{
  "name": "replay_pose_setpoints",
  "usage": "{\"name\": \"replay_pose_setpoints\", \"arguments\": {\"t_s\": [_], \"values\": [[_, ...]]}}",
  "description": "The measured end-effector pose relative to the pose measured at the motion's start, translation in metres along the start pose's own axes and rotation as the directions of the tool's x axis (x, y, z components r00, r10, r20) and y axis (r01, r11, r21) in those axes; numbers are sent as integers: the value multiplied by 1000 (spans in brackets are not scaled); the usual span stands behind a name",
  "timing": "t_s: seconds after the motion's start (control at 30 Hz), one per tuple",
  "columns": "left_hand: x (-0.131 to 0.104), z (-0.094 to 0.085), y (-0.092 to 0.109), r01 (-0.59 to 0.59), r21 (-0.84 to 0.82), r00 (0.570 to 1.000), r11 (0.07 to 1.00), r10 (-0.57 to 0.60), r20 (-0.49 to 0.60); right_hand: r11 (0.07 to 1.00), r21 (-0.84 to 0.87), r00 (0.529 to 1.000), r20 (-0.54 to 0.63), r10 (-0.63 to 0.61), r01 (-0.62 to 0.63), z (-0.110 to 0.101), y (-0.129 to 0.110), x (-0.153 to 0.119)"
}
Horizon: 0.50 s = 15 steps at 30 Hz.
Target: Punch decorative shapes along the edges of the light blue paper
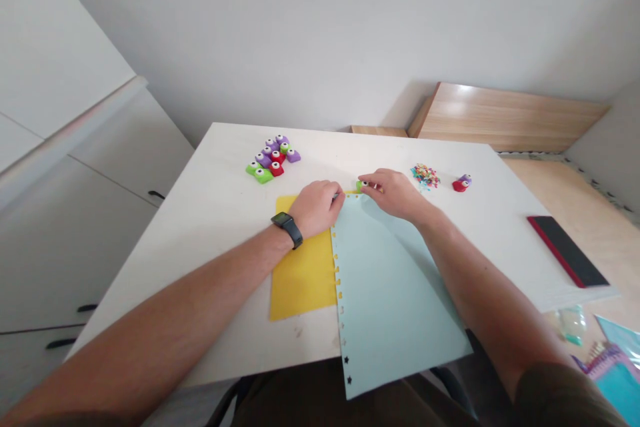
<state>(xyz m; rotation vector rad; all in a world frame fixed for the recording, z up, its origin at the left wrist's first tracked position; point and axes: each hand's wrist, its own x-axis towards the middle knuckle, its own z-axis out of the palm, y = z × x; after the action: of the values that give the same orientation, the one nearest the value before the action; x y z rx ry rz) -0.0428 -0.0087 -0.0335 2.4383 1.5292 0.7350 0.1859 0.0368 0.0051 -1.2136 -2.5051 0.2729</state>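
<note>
A light blue sheet (395, 293) lies over a yellow sheet (300, 280) and hangs past the table's front edge. Small shapes are punched along its left edge, with a few at the top left. My left hand (316, 207), below a black watch, is closed on the blue sheet's top left corner. Fingers of my right hand (393, 192) are closed around a green punch (361, 185) at the sheet's top edge; the hand partly hides it.
Several purple, green and red punches (273, 157) stand at the back left. Colourful paper bits (426, 176) lie in a pile to the right, beside a red punch (460, 185) and a purple one (467, 178). A black and red flat object (567, 250) rests at the table's right edge.
</note>
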Motion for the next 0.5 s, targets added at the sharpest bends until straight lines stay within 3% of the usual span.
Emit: {"name": "replay_pose_setpoints", "arguments": {"t_s": [0.5], "values": [[-1, 2, 2, 7, 60, 999, 998, -5, -37, 997, 72, 996, -93, 0, 6, 23, 11, -12]]}}
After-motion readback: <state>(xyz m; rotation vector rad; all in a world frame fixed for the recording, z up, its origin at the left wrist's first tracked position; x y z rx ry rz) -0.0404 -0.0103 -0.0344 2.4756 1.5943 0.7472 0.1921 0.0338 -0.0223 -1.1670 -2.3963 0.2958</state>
